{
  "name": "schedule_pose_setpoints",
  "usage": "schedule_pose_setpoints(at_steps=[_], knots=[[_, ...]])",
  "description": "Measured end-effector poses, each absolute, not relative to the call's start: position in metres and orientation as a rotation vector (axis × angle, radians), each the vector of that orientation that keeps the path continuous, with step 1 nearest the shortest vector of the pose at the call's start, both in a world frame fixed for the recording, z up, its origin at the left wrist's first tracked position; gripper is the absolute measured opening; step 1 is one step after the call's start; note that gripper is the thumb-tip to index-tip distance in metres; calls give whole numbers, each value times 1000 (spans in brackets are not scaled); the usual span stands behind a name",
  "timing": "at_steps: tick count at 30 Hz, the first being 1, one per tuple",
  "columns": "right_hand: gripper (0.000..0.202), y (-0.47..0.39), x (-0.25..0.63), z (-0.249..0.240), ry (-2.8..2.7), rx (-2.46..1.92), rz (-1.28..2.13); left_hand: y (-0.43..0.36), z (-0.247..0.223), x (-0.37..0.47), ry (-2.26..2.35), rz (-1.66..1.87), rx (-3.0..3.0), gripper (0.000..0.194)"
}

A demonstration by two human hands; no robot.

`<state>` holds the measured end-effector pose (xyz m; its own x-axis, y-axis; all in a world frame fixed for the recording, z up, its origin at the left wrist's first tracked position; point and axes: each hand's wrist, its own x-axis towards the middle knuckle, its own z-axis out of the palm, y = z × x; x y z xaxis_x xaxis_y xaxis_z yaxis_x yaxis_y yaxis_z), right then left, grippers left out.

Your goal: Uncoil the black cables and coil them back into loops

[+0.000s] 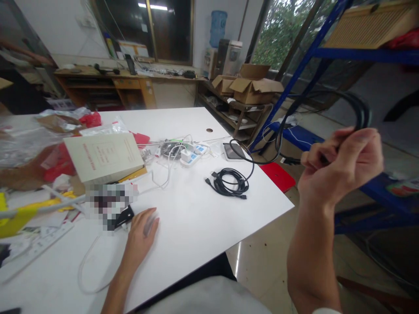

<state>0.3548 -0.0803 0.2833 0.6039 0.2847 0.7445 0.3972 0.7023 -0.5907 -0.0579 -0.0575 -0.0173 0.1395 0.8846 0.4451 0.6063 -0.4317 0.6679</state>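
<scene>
My right hand [342, 163] is raised off the table's right side, closed in a fist around a looped black cable [358, 109]. One end of that cable hangs down toward the table edge. My left hand [142, 233] lies flat on the white table [196, 218], fingers together, beside a small black object [122, 216] and a white cable [87, 261]. A second coiled black cable [229, 182] lies on the table between my hands.
A cream book [104, 157], red and clear packaging and yellow items crowd the table's left. A white power strip [193, 156] with plugs and a phone [233, 151] sit at the back. A red stool [278, 175], blue shelving [330, 54] and cardboard boxes [248, 85] stand to the right.
</scene>
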Motion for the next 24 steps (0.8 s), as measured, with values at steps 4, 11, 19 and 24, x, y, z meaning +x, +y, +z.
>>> schedule_pose_setpoints(at_steps=[4,11,19,24], knots=[[26,-91,335,302,-961,-742,-63,-79,-4,-25,1329,1076,1720,43],[28,-110,291,244,-934,-863,308,-125,40,55,829,1094,999,68],[39,-149,289,119,-974,-1264,790,-129,47,16,994,1044,849,55],[44,-178,328,89,-844,-1402,660,-127,61,-26,1100,1101,822,64]])
